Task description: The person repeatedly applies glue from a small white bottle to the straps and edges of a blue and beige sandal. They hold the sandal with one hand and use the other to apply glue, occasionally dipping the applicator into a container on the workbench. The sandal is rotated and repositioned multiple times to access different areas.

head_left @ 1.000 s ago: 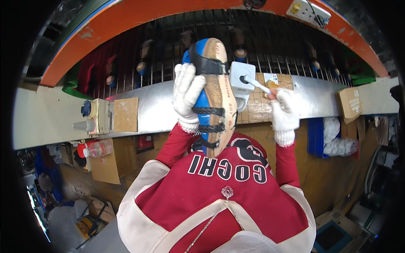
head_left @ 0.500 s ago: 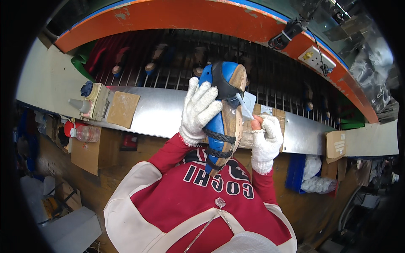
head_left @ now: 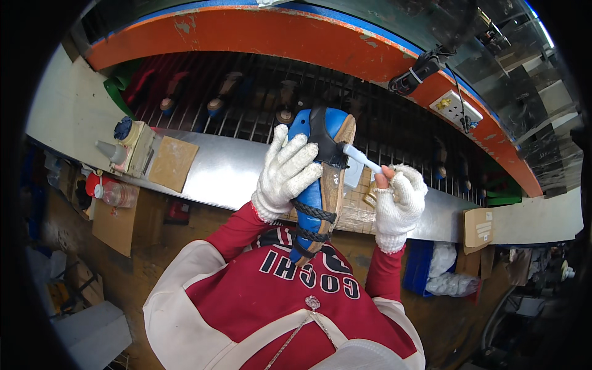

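Observation:
My gloved left hand (head_left: 285, 176) grips a sandal built on a blue shoe last (head_left: 310, 200), its fingers spread along the last's side. A wide black strap (head_left: 320, 137) crosses near the far end, and braided black straps (head_left: 314, 211) wrap the near part. The tan sole edge (head_left: 333, 185) faces right. In my right hand (head_left: 399, 206), bare fingertips pinch a slim white brush-like tool (head_left: 362, 158). Its tip is close to the sole edge beside the wide strap; whether it touches, I cannot tell.
Beyond the metal-topped bench (head_left: 222, 169) runs a rack of bars (head_left: 246, 117) with several shoes on lasts, under an orange beam (head_left: 246, 34). A cardboard piece (head_left: 174, 163) and a dispenser box (head_left: 139, 148) are at left. A cardboard-coloured block (head_left: 361, 216) sits behind the sandal.
My right hand and the white tool have moved a little right, away from the sandal, and the tool lies flatter. My left hand keeps its grip. The whole view has shifted slightly.

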Motion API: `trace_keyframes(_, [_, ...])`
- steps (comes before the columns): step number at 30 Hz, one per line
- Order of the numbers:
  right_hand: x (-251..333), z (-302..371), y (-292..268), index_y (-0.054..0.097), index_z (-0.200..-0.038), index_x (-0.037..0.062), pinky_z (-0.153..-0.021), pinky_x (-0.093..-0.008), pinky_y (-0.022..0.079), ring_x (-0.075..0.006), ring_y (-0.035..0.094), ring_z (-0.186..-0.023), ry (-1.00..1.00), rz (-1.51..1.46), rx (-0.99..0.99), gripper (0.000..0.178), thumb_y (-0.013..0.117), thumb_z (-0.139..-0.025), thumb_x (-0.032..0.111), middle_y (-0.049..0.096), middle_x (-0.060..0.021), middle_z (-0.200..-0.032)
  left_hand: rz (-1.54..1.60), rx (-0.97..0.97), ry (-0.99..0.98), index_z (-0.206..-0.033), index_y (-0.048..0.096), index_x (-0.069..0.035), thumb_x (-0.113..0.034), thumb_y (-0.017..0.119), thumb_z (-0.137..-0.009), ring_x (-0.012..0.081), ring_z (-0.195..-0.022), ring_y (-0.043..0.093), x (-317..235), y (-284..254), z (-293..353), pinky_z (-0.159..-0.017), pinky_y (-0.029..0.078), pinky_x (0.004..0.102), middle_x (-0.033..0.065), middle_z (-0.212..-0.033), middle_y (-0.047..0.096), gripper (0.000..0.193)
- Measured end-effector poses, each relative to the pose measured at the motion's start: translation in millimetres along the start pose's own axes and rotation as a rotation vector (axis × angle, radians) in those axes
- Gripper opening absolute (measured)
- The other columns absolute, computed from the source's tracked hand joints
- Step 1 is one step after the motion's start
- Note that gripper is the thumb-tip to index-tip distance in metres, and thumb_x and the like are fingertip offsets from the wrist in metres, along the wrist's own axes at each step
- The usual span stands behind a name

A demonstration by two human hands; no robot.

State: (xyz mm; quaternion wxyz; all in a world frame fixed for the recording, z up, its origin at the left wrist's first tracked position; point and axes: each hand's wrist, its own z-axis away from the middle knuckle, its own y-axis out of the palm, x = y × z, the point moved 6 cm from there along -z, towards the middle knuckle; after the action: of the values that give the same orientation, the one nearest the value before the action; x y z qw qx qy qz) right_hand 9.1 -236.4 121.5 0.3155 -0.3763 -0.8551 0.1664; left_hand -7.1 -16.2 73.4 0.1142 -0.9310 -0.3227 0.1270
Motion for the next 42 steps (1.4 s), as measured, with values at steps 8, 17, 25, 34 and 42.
trace_keyframes(8, [5, -1, -6, 0.077, -0.093, 0.0062, -0.080, -0.0340, 0.046, -0.0246, 0.059, -0.092, -0.084, 0.050, 0.104, 0.024, 0.083, -0.069, 0.005, 0.068, -0.0084, -0.093, -0.004, 0.027, 0.035, -0.104, 0.064, -0.012, -0.011, 0.077, -0.061, 0.0358, -0.117, 0.060, 4, 0, -6, -0.108, 0.035, 0.0672, 0.0148, -0.119, 0.064, 0.045])
trace_keyframes(17, [13, -7, -21, 0.076, -0.086, 0.0121, -0.081, -0.0354, 0.040, -0.0207, 0.060, -0.085, -0.164, 0.090, 0.135, 0.024, 0.086, -0.065, 0.014, 0.068, -0.0024, -0.091, -0.005, 0.062, 0.104, -0.107, 0.064, -0.011, -0.013, 0.076, -0.063, 0.0355, -0.114, 0.062, 5, 1, -19, -0.105, 0.037, 0.0677, 0.0150, -0.115, 0.065, 0.047])
trace_keyframes(25, [25, -4, -34, 0.075, -0.090, 0.0118, -0.082, -0.0347, 0.039, -0.0202, 0.062, -0.084, -0.272, 0.188, -0.046, 0.027, 0.085, -0.066, 0.012, 0.070, -0.0027, -0.091, -0.012, 0.083, 0.155, -0.105, 0.063, -0.011, -0.014, 0.074, -0.065, 0.0368, -0.111, 0.063, -1, 2, -30, -0.106, 0.034, 0.0682, 0.0147, -0.113, 0.066, 0.042])
trace_keyframes(34, [-5, -5, -26, 0.076, -0.088, 0.0093, -0.076, -0.0344, 0.040, -0.0198, 0.058, -0.081, -0.048, -0.048, 0.268, 0.018, 0.082, -0.073, 0.017, 0.067, -0.0031, -0.086, -0.001, 0.072, 0.172, -0.101, 0.064, -0.011, -0.012, 0.074, -0.064, 0.0397, -0.123, 0.056, 1, 6, -31, -0.110, 0.030, 0.0678, 0.0160, -0.121, 0.062, 0.039])
trace_keyframes(42, [-14, 16, -21, 0.076, -0.090, 0.0080, -0.073, -0.0324, 0.041, -0.0192, 0.055, -0.078, 0.107, -0.166, 0.301, 0.019, 0.082, -0.075, 0.019, 0.065, -0.0030, -0.087, -0.059, 0.076, 0.134, -0.103, 0.064, -0.010, -0.015, 0.077, -0.060, 0.0398, -0.125, 0.054, 4, 7, -32, -0.112, 0.030, 0.0645, 0.0167, -0.122, 0.062, 0.045])
